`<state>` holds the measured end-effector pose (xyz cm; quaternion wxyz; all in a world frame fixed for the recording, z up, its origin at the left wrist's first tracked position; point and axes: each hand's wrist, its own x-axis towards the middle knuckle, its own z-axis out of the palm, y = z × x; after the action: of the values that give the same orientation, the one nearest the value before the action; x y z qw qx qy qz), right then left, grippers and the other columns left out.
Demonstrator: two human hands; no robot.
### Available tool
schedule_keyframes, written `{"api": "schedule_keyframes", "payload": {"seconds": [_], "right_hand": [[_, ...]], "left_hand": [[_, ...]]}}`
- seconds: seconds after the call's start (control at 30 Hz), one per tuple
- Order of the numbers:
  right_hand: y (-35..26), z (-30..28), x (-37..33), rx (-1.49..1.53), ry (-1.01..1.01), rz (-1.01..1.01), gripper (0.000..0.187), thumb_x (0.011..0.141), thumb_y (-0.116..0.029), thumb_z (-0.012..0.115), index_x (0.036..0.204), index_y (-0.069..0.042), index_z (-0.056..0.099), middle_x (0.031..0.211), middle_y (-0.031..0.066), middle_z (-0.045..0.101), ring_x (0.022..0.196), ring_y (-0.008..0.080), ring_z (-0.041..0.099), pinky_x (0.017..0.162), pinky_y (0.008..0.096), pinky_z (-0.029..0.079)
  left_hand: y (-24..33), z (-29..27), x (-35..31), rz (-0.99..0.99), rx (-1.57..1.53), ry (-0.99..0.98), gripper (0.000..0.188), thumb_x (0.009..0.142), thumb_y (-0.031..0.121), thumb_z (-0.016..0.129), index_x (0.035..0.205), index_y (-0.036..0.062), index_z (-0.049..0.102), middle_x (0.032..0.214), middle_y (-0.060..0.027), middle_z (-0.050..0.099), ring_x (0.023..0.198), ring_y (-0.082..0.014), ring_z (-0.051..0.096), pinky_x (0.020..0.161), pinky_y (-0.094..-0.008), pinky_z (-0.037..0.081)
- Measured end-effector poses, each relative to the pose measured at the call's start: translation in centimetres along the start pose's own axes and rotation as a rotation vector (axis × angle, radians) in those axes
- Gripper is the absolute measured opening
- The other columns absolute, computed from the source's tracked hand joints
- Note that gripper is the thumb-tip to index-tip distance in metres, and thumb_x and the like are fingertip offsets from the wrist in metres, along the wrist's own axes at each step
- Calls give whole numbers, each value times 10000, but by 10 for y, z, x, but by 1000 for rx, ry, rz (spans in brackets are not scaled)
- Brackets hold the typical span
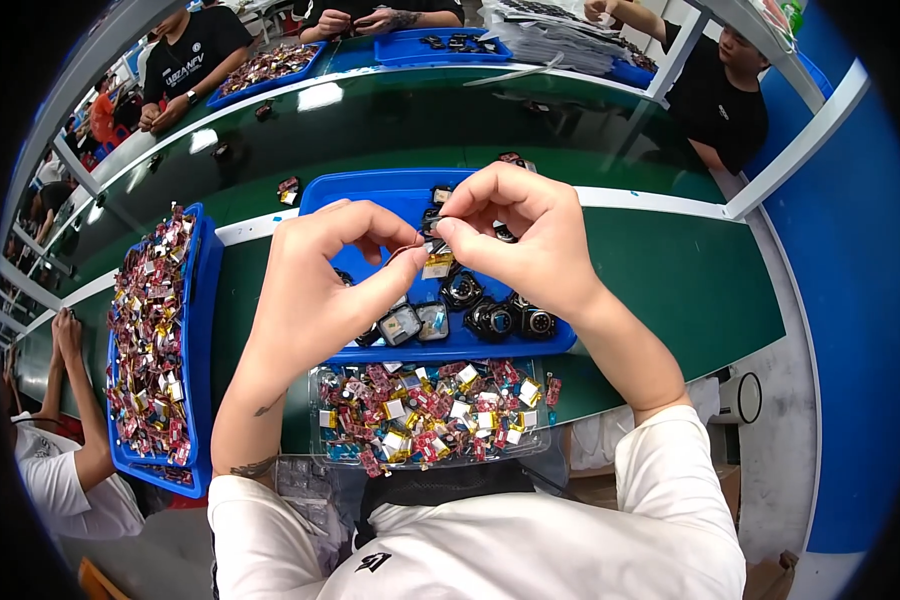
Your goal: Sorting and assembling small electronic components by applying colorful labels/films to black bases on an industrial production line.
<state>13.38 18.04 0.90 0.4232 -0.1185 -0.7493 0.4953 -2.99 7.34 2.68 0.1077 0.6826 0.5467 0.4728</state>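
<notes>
My left hand (315, 285) pinches a thin reddish strip or wire (402, 250) between thumb and forefinger. Opposite it, my right hand (535, 240) has a small dark piece (432, 222) in a pinch, its exact kind too small to make out. Just below the fingertips shows a small yellow-and-silver battery (437, 264); whether it hangs from my fingers or lies lower I cannot tell. Both hands are above a blue tray (355, 188). Several round black watch-like cases (461, 290) and square silvery pieces (400, 325) lie in it, partly hidden by my hands.
A clear tray of red boards and small batteries (430, 415) is close to my body. A blue bin (205, 340) heaped with similar parts stands left. Beyond a white rail (660, 203) runs a green belt (390, 120) carrying scattered parts. Other people sit across and at left.
</notes>
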Motion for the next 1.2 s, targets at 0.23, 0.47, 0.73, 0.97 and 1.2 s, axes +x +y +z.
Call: {"api": "schedule_keyframes", "payload": {"seconds": [0.23,0.47,0.73,0.97,1.2], "right_hand": [[-7,-6,1,377,-193,77,120,840,-79,674,889,24,639,824,48,650,727,89,609,663,216,493],[2,-2,3,334,-247,3,117,873,-106,652,895,5,621,814,25,626,745,70,578,660,215,480],[5,-3,3,-88,-128,-185,99,850,-104,640,820,-32,578,756,11,553,660,85,473,592,234,368],[12,-14,13,-1017,-62,43,112,828,-134,624,797,-27,629,652,124,644,592,299,638,547,387,489],[56,-21,6,-1199,-335,-96,157,761,-149,679,889,-66,641,868,81,606,846,258,594,719,384,495]], "left_hand": [[-1,0,2,63,-105,34,59,785,37,677,801,-16,656,708,-66,636,633,-132,557,592,-255,443],[1,0,2,168,-46,50,49,769,29,683,785,-8,654,690,-67,626,622,-145,558,580,-263,437],[0,3,5,146,64,79,47,749,23,688,753,-8,652,678,-75,623,613,-153,559,571,-266,438],[-8,-2,6,61,78,142,78,764,47,687,773,-26,661,675,-75,621,623,-134,543,579,-255,436],[-5,-2,4,4,20,114,81,797,41,667,774,-32,642,654,-19,565,618,-80,465,621,-229,372]]}}
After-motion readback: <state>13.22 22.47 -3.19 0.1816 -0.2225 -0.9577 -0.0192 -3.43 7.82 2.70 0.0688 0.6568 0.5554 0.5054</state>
